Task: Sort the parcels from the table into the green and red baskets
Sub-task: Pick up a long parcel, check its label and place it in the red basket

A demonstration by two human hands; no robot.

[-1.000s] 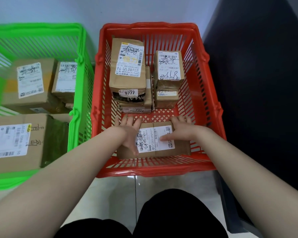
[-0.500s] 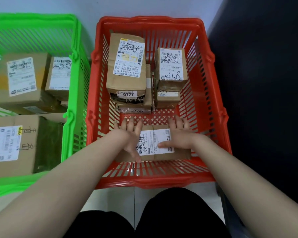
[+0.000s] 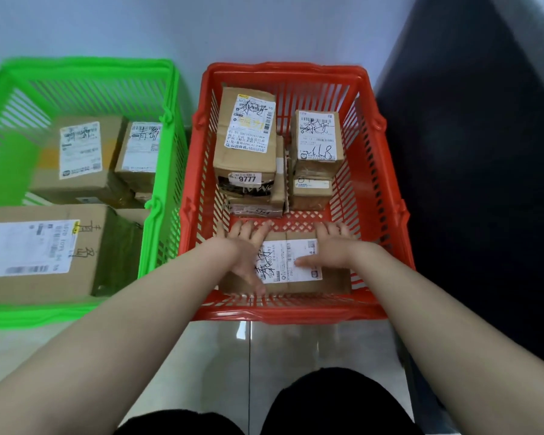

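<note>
Parcel-sorting station: cardboard parcels (image 3: 248, 161) bearing shipping labels are held in a green basket (image 3: 85, 62) and a red basket (image 3: 289, 312) on a tiled floor (image 3: 296, 346) against a plain wall (image 3: 170, 26).

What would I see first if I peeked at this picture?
A bright red basket sits in the middle on the floor, with a green basket right beside it on the left, and both hold brown boxes. At the near end of the red one, a left hand and a right hand lie on a flat parcel with a white label. Behind it stands a tall box marked 9777.
</note>
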